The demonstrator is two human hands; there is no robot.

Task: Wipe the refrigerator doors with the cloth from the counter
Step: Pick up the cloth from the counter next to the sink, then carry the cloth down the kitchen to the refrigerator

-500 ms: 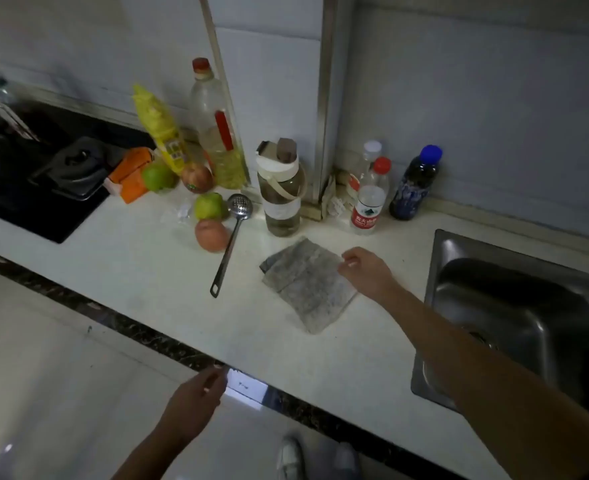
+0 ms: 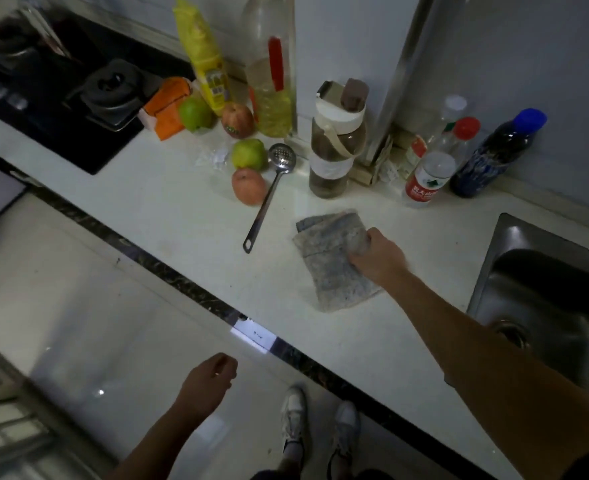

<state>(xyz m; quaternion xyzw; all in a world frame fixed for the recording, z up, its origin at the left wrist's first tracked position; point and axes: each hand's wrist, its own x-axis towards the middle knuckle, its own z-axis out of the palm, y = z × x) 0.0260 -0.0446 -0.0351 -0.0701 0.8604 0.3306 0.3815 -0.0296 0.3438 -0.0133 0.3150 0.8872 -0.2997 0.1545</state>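
Observation:
A grey speckled cloth (image 2: 331, 261) lies folded on the white counter (image 2: 168, 209), in front of the bottles. My right hand (image 2: 376, 256) is on the cloth's right edge, fingers curled into the fabric and bunching it. My left hand (image 2: 206, 382) hangs below the counter's edge over the floor, fingers loosely curled, holding nothing. No refrigerator door is in view.
A slotted ladle (image 2: 268, 192) lies left of the cloth beside apples (image 2: 248, 185). A tall drinking bottle (image 2: 334, 140) and several other bottles stand behind. The steel sink (image 2: 545, 289) is at the right, the black hob (image 2: 61, 95) at the far left.
My right hand has moved from the cloth's far corner onto its right edge and closed on the fabric. The view has shifted down, showing my feet.

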